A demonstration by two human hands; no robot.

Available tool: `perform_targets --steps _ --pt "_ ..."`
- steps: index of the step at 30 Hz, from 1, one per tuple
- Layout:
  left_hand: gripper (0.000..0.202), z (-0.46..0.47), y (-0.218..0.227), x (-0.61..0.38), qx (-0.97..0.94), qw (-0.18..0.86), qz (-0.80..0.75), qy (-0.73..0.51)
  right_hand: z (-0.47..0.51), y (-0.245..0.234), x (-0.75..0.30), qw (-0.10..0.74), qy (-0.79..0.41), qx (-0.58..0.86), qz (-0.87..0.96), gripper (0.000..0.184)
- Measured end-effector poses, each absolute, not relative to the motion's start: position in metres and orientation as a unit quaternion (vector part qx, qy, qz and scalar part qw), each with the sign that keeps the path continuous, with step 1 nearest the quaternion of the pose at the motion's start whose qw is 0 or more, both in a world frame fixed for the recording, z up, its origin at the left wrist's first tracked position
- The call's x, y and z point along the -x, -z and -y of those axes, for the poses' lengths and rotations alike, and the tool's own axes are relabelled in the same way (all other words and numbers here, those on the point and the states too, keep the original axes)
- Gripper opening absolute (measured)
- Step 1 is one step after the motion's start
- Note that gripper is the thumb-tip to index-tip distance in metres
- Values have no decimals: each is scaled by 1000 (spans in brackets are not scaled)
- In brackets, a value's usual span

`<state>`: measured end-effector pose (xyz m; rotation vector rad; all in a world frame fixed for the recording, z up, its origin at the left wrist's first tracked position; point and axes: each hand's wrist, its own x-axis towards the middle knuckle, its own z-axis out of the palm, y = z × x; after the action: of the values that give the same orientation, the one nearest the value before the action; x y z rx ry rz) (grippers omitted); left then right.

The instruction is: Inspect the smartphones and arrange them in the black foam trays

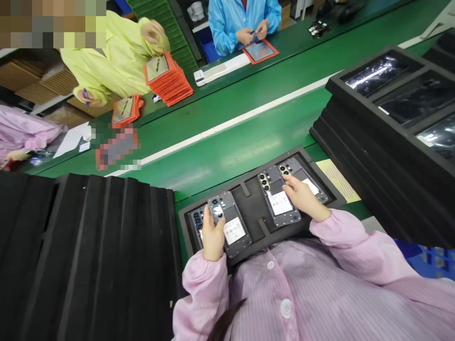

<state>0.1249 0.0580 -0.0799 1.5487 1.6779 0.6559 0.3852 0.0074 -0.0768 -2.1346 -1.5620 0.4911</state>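
Note:
A black foam tray (256,237) in front of me holds several dark smartphones with camera lenses and white labels facing up. My left hand (214,237) grips the left edge of a smartphone (231,220), its thumb over the back near the lenses. Partly beneath that one lies another smartphone (197,221). On the other side, my right hand (302,195) has its fingers closed at the right edge of a second smartphone (279,199); the fingertips are partly hidden. A further smartphone (298,168) lies in the tray's right end, partly covered by this hand.
Stacked black foam trays (106,255) stand at left; another stack (373,118) at right holds dark glossy panels. A green conveyor belt (249,137) runs beyond. Across it, people in yellow and blue coats work beside red-edged sheets (174,83). A pink-sleeved person is far left.

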Motion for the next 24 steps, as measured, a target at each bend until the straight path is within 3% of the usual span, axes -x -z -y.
perform_targets --steps 3,7,11,18,21,24 --pt "62 -44 100 -140 -645 332 -638 -259 -2 82 -370 254 -170 749 587 33" --pt "49 -30 108 -153 -786 227 -550 -165 17 77 -395 282 -120 757 577 29" --pt "40 -23 108 -150 -837 176 -504 -122 49 82 -444 295 -81 834 460 34" --pt "37 -6 107 -147 -887 179 -401 -140 81 107 -460 293 -189 869 352 37" --pt "30 -8 99 -138 -865 174 -436 -180 83 106 -458 292 -225 866 339 38" --pt "33 -14 91 -112 -816 92 -528 -217 84 100 -459 283 -247 868 323 41"
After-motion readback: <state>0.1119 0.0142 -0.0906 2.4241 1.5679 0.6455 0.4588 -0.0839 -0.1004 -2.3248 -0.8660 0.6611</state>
